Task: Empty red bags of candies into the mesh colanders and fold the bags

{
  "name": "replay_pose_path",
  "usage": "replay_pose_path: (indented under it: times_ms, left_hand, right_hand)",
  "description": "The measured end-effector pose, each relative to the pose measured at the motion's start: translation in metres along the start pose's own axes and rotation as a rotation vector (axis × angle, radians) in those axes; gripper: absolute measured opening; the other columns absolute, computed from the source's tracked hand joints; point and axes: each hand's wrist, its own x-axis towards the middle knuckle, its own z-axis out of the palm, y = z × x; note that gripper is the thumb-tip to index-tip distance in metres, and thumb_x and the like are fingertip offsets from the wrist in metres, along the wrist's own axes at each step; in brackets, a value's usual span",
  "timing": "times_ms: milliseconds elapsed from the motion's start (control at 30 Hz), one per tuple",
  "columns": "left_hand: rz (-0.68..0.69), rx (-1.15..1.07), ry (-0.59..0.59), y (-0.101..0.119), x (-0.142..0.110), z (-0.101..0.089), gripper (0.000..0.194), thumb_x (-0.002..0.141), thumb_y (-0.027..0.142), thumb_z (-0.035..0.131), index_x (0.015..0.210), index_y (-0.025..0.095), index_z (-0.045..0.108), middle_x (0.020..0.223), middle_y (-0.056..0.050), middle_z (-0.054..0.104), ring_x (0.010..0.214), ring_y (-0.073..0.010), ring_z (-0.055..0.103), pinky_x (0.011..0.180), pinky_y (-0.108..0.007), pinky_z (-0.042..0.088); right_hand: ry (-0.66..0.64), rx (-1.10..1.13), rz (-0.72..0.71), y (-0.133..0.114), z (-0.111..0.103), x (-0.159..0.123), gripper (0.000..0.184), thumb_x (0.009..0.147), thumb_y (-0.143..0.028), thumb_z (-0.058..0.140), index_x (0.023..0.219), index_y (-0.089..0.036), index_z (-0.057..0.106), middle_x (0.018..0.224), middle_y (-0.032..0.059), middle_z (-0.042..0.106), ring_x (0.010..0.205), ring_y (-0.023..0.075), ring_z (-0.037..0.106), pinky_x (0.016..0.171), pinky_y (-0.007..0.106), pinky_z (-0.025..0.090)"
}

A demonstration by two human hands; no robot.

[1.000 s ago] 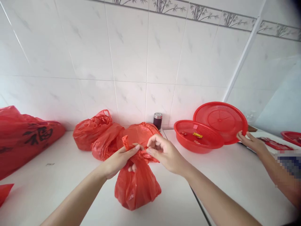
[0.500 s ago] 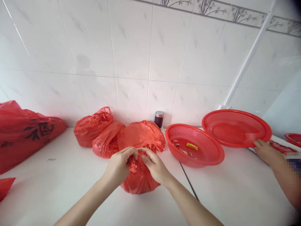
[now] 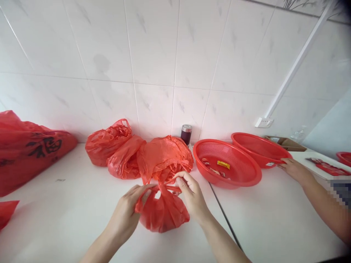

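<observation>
A red plastic bag (image 3: 164, 213), filled and bulging, rests on the white table between my two hands. My left hand (image 3: 130, 206) is closed on the bag's left handle, the thumb partly hidden behind the plastic. My right hand (image 3: 190, 190) pinches the right handle, a thin twisted strip drawn out to the side. The handles cross over the bag's gathered top. What the bag contains cannot be made out. Right behind it lies another full red bag (image 3: 164, 151), with a second red bag (image 3: 126, 160) and a third red bag (image 3: 106, 146) to its left.
A red mesh basket (image 3: 208, 179) holds several wrapped sweets. Another person's hand (image 3: 293, 168) grips a red basin (image 3: 257, 159) beside it. A dark thermos (image 3: 186, 136) stands by the wall. A large red bag (image 3: 35, 157) with black lettering lies at left. A seam (image 3: 225, 215) crosses the table.
My hands have moved apart from the bag's top, pulling its handles out sideways. The other person's basin has come down from a tilted, raised position to beside the mesh basket.
</observation>
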Motion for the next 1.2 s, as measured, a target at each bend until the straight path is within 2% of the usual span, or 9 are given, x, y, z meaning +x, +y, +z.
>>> replay_pose_path:
  times_ms: [100,167,333,467,533,667,867,1000,1200]
  left_hand:
    - [-0.216,-0.043,0.069,-0.026,-0.024,-0.004,0.037,0.092,0.048,0.039,0.070,0.025,0.059,0.075,0.001,0.067,0.076,-0.0191,0.061,0.075,-0.026,0.045]
    - [-0.324,-0.055,0.137,-0.039,-0.037,-0.001,0.041,0.090,0.053,0.042,0.062,0.024,0.051,0.065,0.002,0.061,0.071,-0.0187,0.059,0.072,-0.026,0.043]
    - [-0.334,-0.135,0.343,-0.042,-0.031,0.027,0.035,0.091,0.053,0.040,0.095,0.024,0.059,0.104,-0.005,0.067,0.102,-0.0240,0.061,0.088,-0.031,0.045]
    - [-0.299,0.035,0.228,-0.044,-0.009,0.055,0.033,0.095,0.048,0.030,0.106,0.025,0.053,0.110,-0.005,0.066,0.100,-0.0212,0.062,0.085,-0.031,0.047]
    - [-0.314,0.095,0.162,-0.054,-0.001,0.064,0.030,0.096,0.044,0.030,0.098,0.027,0.054,0.098,-0.002,0.069,0.086,-0.0195,0.065,0.076,-0.029,0.047]
    - [-0.356,0.228,0.100,-0.079,0.006,0.065,0.025,0.095,0.037,0.031,0.098,0.029,0.055,0.083,0.000,0.070,0.072,-0.0190,0.064,0.067,-0.028,0.042]
    - [-0.339,0.408,-0.008,-0.093,0.014,0.059,0.022,0.087,0.024,0.039,0.096,0.031,0.058,0.078,0.001,0.070,0.067,-0.0192,0.062,0.062,-0.026,0.037]
    - [-0.327,0.518,-0.048,-0.095,0.025,0.062,0.029,0.086,0.021,0.040,0.101,0.032,0.063,0.091,-0.003,0.074,0.075,-0.0245,0.066,0.062,-0.030,0.037]
    - [-0.296,0.637,-0.070,-0.100,0.043,0.069,0.024,0.092,0.023,0.043,0.099,0.022,0.066,0.081,-0.003,0.072,0.070,-0.0209,0.064,0.076,-0.039,0.043]
  right_hand:
    - [0.157,-0.036,0.103,0.029,-0.026,-0.004,0.030,0.088,-0.050,0.051,0.084,-0.021,0.055,0.075,-0.0015,0.047,0.065,0.0131,0.049,0.061,0.028,0.054]
    - [0.183,-0.069,0.156,0.044,-0.038,-0.007,0.032,0.087,-0.052,0.051,0.081,-0.021,0.054,0.070,-0.0030,0.042,0.060,0.0132,0.046,0.059,0.030,0.054]
    - [0.213,-0.313,0.092,0.054,-0.015,-0.012,0.032,0.094,-0.050,0.039,0.102,-0.023,0.053,0.085,0.0023,0.058,0.079,0.0186,0.059,0.076,0.034,0.053]
    - [0.106,-0.550,-0.019,0.064,0.020,-0.016,0.040,0.089,-0.039,0.052,0.126,-0.025,0.047,0.119,0.0077,0.060,0.109,0.0224,0.059,0.091,0.037,0.048]
    - [0.047,-0.602,-0.065,0.075,0.027,-0.017,0.042,0.086,-0.030,0.053,0.127,-0.026,0.046,0.118,0.0072,0.061,0.106,0.0217,0.061,0.089,0.036,0.049]
    - [0.027,-0.556,-0.066,0.089,0.019,-0.013,0.036,0.082,-0.018,0.050,0.117,-0.026,0.052,0.098,0.0027,0.065,0.083,0.0168,0.064,0.078,0.029,0.051]
    - [0.015,-0.641,-0.020,0.098,-0.002,0.000,0.030,0.081,-0.016,0.050,0.109,-0.025,0.056,0.096,0.0006,0.067,0.085,0.0164,0.065,0.075,0.025,0.049]
    - [0.015,-0.874,-0.014,0.116,-0.001,0.005,0.048,0.078,-0.005,0.044,0.118,-0.029,0.055,0.108,0.0002,0.066,0.094,0.0155,0.064,0.079,0.023,0.046]
    - [0.020,-1.024,0.026,0.133,0.008,0.010,0.057,0.070,0.002,0.043,0.114,-0.029,0.063,0.091,0.0030,0.064,0.070,0.0154,0.061,0.060,0.023,0.037]
